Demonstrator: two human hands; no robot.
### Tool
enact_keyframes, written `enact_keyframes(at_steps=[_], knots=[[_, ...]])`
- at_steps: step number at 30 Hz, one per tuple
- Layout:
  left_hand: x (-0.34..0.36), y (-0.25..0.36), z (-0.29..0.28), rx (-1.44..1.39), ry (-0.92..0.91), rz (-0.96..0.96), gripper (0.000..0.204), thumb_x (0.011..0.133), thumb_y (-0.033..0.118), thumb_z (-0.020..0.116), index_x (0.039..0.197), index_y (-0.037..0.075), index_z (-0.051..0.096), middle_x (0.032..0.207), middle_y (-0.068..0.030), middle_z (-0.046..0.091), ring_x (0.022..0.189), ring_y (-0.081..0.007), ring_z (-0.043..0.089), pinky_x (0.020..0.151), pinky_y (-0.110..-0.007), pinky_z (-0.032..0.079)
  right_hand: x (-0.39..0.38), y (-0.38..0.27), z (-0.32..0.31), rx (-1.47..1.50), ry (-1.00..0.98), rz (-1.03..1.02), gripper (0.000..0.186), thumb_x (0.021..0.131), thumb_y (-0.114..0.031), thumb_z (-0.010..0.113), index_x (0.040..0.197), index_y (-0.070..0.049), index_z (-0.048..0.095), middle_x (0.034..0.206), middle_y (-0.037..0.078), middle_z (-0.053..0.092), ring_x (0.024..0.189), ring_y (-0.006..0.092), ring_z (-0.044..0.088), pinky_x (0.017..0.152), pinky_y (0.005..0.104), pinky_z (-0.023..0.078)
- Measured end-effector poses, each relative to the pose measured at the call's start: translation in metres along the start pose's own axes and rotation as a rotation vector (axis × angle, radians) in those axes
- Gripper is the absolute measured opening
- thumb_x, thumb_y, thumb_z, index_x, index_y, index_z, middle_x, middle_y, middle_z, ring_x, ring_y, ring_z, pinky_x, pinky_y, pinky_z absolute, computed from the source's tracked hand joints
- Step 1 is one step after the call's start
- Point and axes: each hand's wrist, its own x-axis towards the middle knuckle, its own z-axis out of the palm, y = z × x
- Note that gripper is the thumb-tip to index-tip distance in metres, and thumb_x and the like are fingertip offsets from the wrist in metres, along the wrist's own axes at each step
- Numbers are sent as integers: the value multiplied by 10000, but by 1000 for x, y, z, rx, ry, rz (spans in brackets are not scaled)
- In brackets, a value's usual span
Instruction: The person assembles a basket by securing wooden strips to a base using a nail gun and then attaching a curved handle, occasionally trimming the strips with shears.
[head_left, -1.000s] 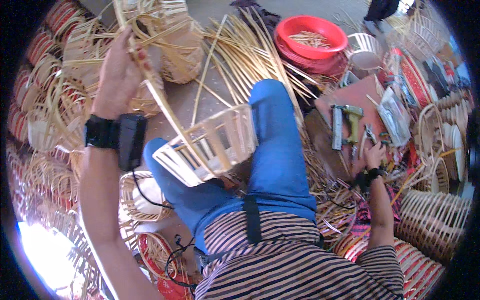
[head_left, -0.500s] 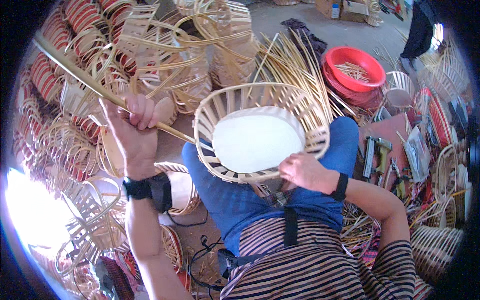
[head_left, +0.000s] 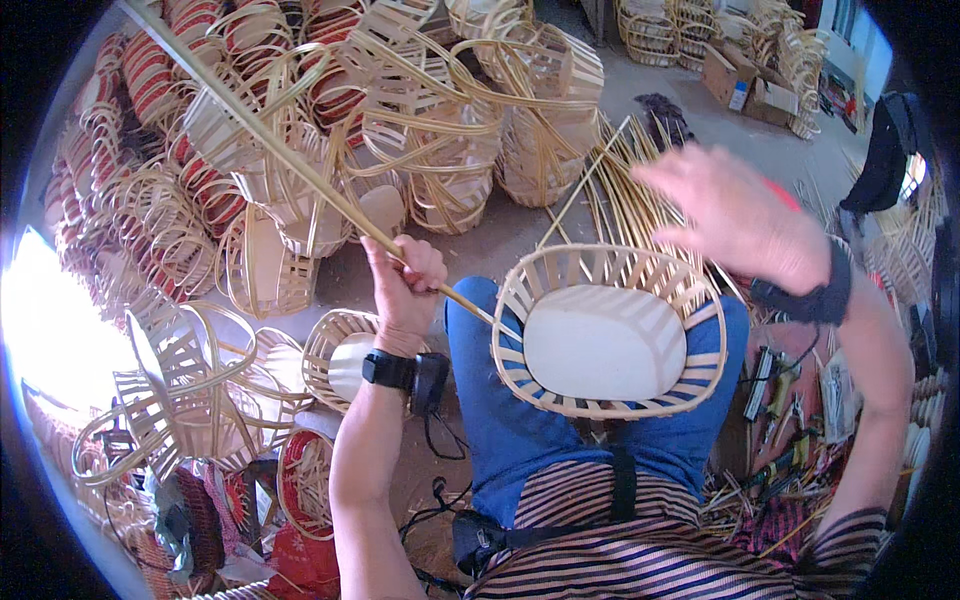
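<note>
A shallow oval basket (head_left: 605, 340) with a pale flat base and upright slats rests across my thighs. My left hand (head_left: 408, 285) is closed round a long cane strip (head_left: 290, 165). The strip slants from the upper left down to the basket's left rim; whether it is fixed there, I cannot tell. My right hand (head_left: 735, 215), smeared by motion, is raised beyond the basket's far right side, fingers stretched out and apart from the rim. Nothing shows in it. Below and left of it, loose canes (head_left: 610, 190) lie in a bundle on the floor.
Handled baskets (head_left: 550, 120) crowd the far left. A smaller oval basket (head_left: 345, 365) stands left of my knee. Pliers and other tools (head_left: 785, 420) lie at my right. Cardboard boxes (head_left: 728, 75) stand at the back. My right hand mostly hides a red basin.
My right hand has left the basket's near rim and swung up and away to the far right. My left hand still grips the cane strip. The view has shifted left.
</note>
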Motion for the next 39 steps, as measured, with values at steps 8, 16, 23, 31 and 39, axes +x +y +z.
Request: enact_keyframes(at_steps=[8,16,23,31,39], knots=[[10,-9,54,-7,-169,-109,491,795,515,344,604,65,389,514,26,258,485,-93,251,476,-227,230,65,-36,-74,-112,482,-206,696,580,-251,695,1114,38,356,1132,148,371,1046,218,355,891,279,312],[21,1,58,148,-548,-234,489,793,515,346,560,86,368,506,18,262,481,-113,264,475,-237,229,109,-53,-92,-461,1014,-560,284,727,-203,526,927,-3,495,957,79,468,962,174,415,890,323,312],[18,6,54,249,-521,-251,462,809,467,371,543,90,339,496,19,280,478,-105,265,471,-235,221,92,-38,-111,-607,628,-511,309,785,-280,465,530,-115,523,585,39,526,546,96,457,653,254,445],[23,10,37,533,-428,-240,436,830,415,379,542,88,347,506,26,303,479,-79,259,455,-221,208,15,-22,-22,-531,600,105,484,647,-578,448,512,-114,430,493,-8,407,470,130,445,476,267,314],[23,14,38,807,-379,-121,382,838,348,389,560,87,370,515,24,323,480,-74,289,445,-215,231,-26,-9,1,-420,654,217,408,684,-513,476,652,-106,480,630,23,467,624,158,476,580,293,322]])
